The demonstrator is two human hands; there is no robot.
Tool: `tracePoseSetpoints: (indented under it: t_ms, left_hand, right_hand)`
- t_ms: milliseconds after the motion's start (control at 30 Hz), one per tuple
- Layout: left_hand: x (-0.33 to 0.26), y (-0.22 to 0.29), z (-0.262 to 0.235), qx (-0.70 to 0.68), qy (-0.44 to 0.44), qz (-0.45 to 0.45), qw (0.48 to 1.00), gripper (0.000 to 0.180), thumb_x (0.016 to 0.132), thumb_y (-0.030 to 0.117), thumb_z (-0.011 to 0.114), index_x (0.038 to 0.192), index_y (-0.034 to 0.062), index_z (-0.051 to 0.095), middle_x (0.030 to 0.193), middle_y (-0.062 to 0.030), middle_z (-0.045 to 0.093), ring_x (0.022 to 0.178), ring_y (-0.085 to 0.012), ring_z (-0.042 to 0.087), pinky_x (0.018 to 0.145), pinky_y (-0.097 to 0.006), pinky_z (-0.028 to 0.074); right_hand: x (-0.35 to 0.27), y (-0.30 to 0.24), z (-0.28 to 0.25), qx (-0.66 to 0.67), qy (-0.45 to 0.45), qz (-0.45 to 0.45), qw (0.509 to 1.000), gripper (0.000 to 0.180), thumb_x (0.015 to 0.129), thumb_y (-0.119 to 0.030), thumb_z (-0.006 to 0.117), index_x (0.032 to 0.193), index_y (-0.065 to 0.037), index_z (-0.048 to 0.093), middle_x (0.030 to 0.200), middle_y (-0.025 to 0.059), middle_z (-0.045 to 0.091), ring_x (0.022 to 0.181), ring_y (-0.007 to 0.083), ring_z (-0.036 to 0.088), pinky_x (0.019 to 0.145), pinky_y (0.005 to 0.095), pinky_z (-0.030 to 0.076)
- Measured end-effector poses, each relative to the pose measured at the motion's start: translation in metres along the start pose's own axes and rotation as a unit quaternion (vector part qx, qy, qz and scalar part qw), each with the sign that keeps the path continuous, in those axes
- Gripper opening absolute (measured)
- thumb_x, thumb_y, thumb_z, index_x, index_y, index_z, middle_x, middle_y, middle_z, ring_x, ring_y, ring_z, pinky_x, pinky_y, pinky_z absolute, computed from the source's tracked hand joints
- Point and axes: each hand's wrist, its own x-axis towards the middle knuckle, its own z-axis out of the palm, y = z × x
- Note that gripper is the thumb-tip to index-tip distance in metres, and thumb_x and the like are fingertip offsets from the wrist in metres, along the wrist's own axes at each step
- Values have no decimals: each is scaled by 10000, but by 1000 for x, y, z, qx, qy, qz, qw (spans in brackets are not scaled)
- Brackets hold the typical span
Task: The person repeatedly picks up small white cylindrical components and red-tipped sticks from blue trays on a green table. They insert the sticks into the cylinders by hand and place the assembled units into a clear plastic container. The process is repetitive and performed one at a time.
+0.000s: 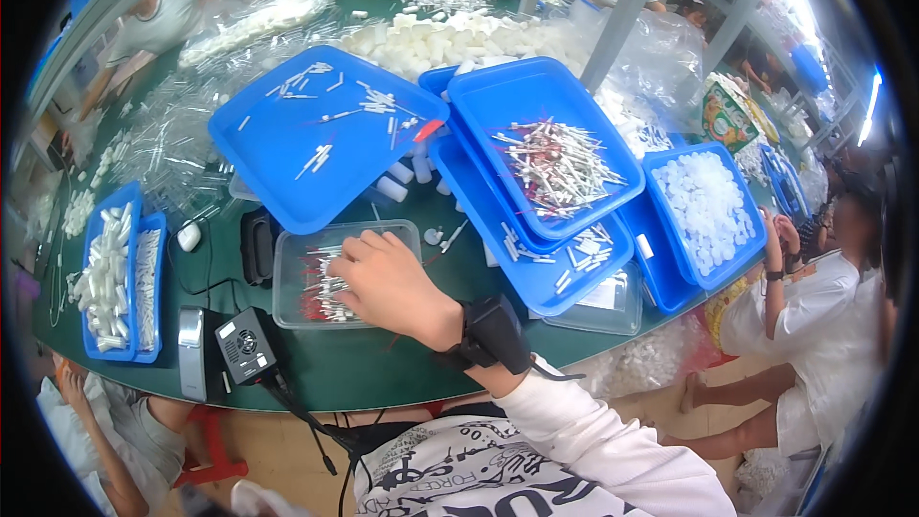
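My right hand [391,282] reaches into a clear plastic box [402,230] at the table's near side. Its bent fingers press round some thin white sticks with red wires [321,292]; the fingertips and thumb are partly hidden. A black band with a box-shaped device [493,333] sits on that wrist. Just beyond the box, a blue tray [278,153] lies tilted, with scattered white sticks on it. To the right, a stacked blue tray [479,96] bears a heap of white sticks with red wires. My left hand is out of view.
Blue bins [91,230] of white tubes stand left, near a small black fan-vented box [246,345] with cables. A blue bin [661,172] of translucent pieces stands right. White foam-like pieces [479,38] cover the far table. Other people sit around; grey posts [627,19] rise behind.
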Motion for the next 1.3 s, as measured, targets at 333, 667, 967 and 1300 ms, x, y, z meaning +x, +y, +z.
tracePoseSetpoints:
  t_ms: [333,667,967,1300]
  left_hand:
    - [-52,-51,-79,660,417,-342,523,241,824,49,640,1062,22,616,1091,-111,623,1056,-259,586,944,-384,425]
    - [-74,-81,-109,838,359,-342,230,98,755,97,726,840,107,677,881,-4,643,896,-228,595,768,-370,413]
    - [-66,-77,-115,799,411,-337,280,284,796,71,704,1073,56,641,1037,-100,631,1024,-310,577,927,-412,419]
    - [-15,-89,-91,609,418,-330,588,297,858,32,665,1152,-3,653,936,-133,691,802,-231,681,721,-315,528]
  right_hand:
    - [2,-5,-9,-163,-175,53,969,51,713,-83,674,744,-90,713,791,97,675,852,274,652,784,355,467]
    - [-6,3,-27,-233,-241,23,942,88,754,-163,687,826,-121,716,853,70,681,896,217,632,818,404,418]
    - [-33,10,-50,493,259,283,781,126,921,-86,652,1003,10,644,918,38,685,826,91,652,730,238,520]
    - [-113,-41,-85,645,106,322,684,146,921,-54,657,1042,25,663,1035,60,646,941,123,637,865,263,509]
